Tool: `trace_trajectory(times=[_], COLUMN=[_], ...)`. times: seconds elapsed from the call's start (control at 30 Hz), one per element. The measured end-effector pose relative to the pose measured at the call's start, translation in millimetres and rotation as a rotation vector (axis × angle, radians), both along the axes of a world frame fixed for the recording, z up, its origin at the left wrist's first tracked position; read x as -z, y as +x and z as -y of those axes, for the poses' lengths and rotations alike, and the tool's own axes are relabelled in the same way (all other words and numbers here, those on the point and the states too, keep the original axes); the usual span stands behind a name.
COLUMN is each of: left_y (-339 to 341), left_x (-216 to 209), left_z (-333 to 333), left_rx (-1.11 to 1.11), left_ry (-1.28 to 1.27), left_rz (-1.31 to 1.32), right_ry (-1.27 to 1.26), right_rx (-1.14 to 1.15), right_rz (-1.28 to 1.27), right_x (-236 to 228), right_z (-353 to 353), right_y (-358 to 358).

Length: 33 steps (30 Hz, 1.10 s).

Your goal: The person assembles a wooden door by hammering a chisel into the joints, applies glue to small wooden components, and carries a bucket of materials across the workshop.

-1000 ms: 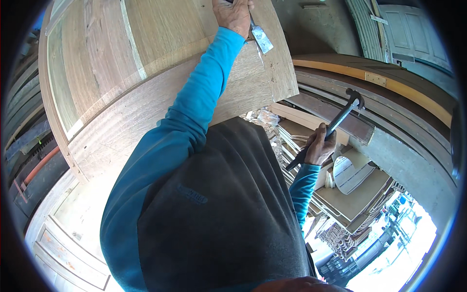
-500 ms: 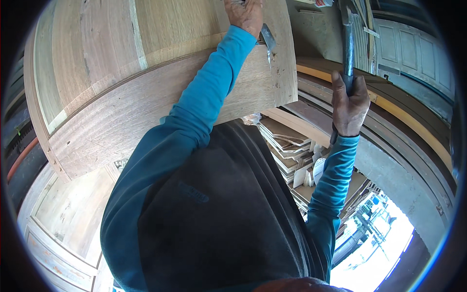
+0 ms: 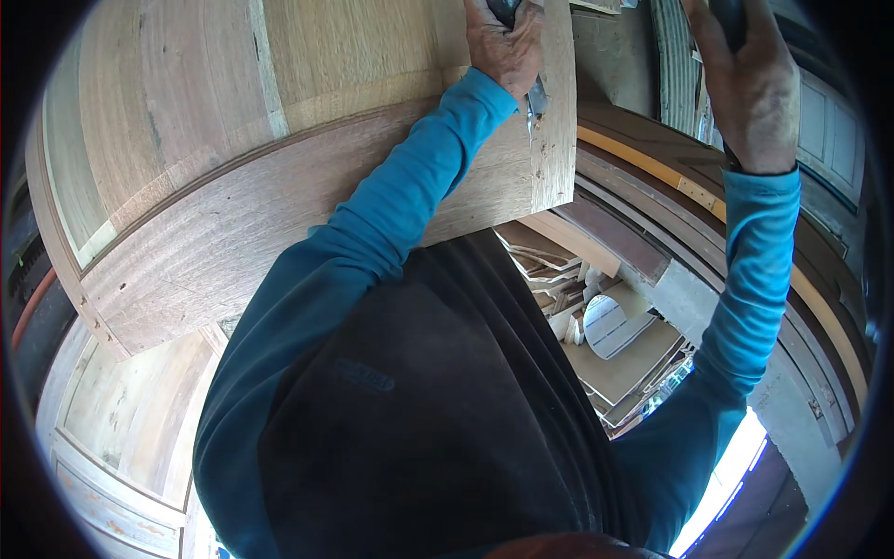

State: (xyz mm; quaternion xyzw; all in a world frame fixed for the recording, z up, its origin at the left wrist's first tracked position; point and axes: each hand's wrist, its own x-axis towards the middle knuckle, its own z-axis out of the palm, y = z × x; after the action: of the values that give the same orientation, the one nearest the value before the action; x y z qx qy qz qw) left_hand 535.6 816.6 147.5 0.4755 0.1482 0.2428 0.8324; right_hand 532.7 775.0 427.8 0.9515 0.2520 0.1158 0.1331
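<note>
My left hand is closed round the dark handle of a chisel-like tool. Its flat metal blade shows beside my wrist, close to the right end of a wooden panelled door. Raised at the upper right, my right hand grips the dark handle of a hammer. The hammer's upper part lies beyond the top of the picture. A clear gap separates my two hands. How the blade's tip meets the wood cannot be made out.
Another panelled door lies lower left. Long boards with a yellow-orange edge run along the right. Thin wooden offcuts and a pale round-ended piece sit below the door's right corner. A corrugated sheet stands behind.
My right hand has risen and moved right with the hammer, taking its metal shaft out of view. My left hand and the chisel-like tool appear slightly farther right and lower.
</note>
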Motion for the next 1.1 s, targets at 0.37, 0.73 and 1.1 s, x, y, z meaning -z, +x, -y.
trace_trajectory(times=[0.37,0.73,1.1], left_y=[3.8,2.3,1.2], left_x=[17.5,10.2,5.0], left_z=[1.0,-2.0,3.3], left_rx=[-0.074,-0.049,-0.035], left_ry=[-0.136,-0.341,-0.394], left_rz=[0.039,0.016,-0.008], right_ry=[-0.165,-0.302,-0.300], right_rx=[-0.209,-0.177,-0.071], right_rz=[-0.114,-0.367,-0.358], right_x=[15.7,24.3,24.5], right_z=[-33.7,-13.3,-11.6], right_y=[40.6,57.0,54.5])
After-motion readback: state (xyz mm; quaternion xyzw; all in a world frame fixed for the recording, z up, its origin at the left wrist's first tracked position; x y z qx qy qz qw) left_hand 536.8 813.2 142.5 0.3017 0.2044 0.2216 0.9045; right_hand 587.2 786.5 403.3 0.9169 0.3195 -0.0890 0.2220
